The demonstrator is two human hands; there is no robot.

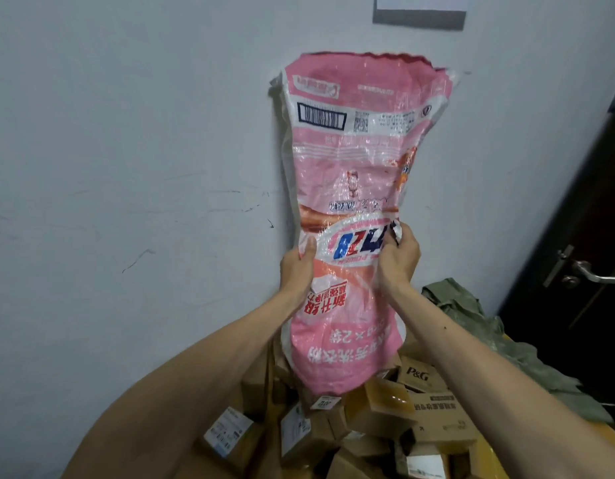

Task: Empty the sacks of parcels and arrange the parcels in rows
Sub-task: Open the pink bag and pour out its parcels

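Pink woven-plastic sack (354, 160), printed in white, red and blue, is held upright in front of the scuffed pale grey wall (126, 133). Its print reads upside down. A barcode panel sits near the top, and the jagged edge is uppermost.

Left grip (297, 267) is on the sack's left edge at about mid-height. The thumb is flat on the front face and the fingers wrap round behind, clamping the fabric. Right grip (399, 257) is level with it on the right edge, fingers curled tight and pinching a bunched fold of the plastic. The sack narrows between the two grips and flares above and below them.

The sack's lower end hangs down onto a heap of brown cardboard parcels (368, 416). I cannot tell whether it touches the top boxes or hangs just clear. The parcels lie jumbled at all angles, several with white labels. One brown carton marked P&G (416, 375) sits just right of the sack's lower end.

A strip of yellow surface (606, 440) shows at the heap's right edge. I cannot tell whether it is floor or worktop.

Crumpled olive-green woven sacks (506, 340) are piled to the right of the heap, against the wall. Beyond them is a dark door (592, 219) with a metal lever handle (596, 276).
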